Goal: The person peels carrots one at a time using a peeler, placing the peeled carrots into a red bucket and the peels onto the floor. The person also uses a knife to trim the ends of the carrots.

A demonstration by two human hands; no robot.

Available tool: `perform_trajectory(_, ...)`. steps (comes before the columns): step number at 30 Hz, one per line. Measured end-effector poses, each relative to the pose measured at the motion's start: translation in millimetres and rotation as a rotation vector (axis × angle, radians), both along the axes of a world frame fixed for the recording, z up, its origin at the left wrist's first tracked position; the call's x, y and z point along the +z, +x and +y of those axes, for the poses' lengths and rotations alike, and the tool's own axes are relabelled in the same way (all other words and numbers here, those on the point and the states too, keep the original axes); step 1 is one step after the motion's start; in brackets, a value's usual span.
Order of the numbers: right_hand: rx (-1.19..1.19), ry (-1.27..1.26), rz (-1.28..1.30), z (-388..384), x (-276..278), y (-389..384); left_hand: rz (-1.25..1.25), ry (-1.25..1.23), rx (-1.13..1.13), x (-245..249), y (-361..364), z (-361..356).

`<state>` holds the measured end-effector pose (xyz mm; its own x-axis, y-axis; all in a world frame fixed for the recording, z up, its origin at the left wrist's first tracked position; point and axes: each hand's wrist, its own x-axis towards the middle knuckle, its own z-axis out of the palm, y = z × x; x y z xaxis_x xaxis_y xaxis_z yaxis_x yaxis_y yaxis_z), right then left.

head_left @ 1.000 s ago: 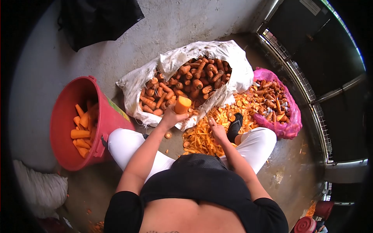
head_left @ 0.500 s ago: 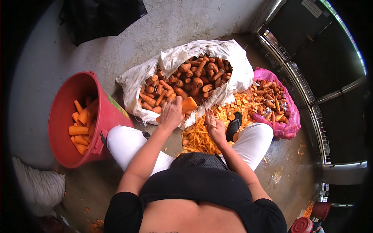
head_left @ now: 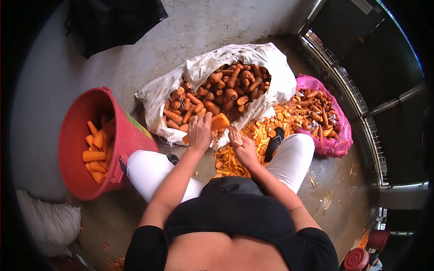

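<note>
My left hand [head_left: 200, 132] is wrapped round a peeled orange carrot [head_left: 220, 122], whose thick end sticks out to the right. Close beside that end, my right hand [head_left: 243, 148] is closed, its fingers together and pointing up. Something pale shows along its fingers, too small to identify. Both hands are in front of a torn white sack [head_left: 280, 74] full of unpeeled carrots [head_left: 230, 92]. Below my right hand lies a heap of orange peelings [head_left: 229, 163], which spreads up along the sack's right side.
To the left, a red bucket [head_left: 72, 169] holds peeled carrots. A pink bag [head_left: 346, 135] of carrot scraps stands right of the sack. A whitish sack [head_left: 49, 221] lies at lower left, and a black bag [head_left: 113, 22] hangs at the wall. Red containers [head_left: 356, 259] are at lower right.
My right hand has moved slightly left and turned, coming closer to the carrot's thick end, with its fingers now more curled. My left hand keeps the carrot in nearly the same place.
</note>
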<state>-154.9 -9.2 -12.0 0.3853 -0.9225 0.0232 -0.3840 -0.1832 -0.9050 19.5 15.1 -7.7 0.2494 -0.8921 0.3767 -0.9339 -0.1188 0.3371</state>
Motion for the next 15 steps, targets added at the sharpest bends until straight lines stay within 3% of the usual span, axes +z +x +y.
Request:
perform_trajectory(6, 0.0, 0.01, 0.125, -0.1, 8.3, 2.6, 0.036, -0.073, 0.066, 1.1, -2.4, -2.6)
perform_trajectory(10, 0.019, -0.045, 0.095, 3.1, 3.0, 5.3, 0.212, -0.046, 0.072, -2.7, -0.1, -1.7)
perform_trajectory(12, 0.01, -0.06, 0.226, 2.6, 8.2, 4.9, 0.248, -0.028, 0.057, -8.1, 1.2, -1.1)
perform_trajectory(15, 0.015, -0.029, 0.263, 2.9, 21.0, 5.5, 0.202, -0.069, 0.062, -7.7, 0.4, 0.1)
